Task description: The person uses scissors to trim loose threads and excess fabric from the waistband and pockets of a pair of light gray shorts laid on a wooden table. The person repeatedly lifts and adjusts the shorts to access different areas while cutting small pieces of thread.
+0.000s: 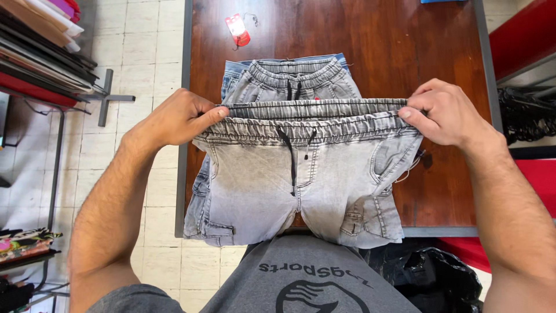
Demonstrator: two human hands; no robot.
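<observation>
Legs of light grey washed denim shorts (301, 174) hanging over brown wooden table (405, 52) edge; left hand (176, 119), right hand (443, 113) pinching elastic waistband corners taut; uneven pull likely skewing garment, sliding it floorward

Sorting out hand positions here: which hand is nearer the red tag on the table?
The left hand. It grips the grey shorts waistband just below and left of the red tag; the right hand grips the waistband's far right end.

A red tag (238, 29) is lying on my wooden table (405, 52), folded grey jeans (295, 81) are sitting behind it over a blue pair — stacked fabric (40, 46) is resting at left (a black bag (434, 272) is slumping below).
</observation>
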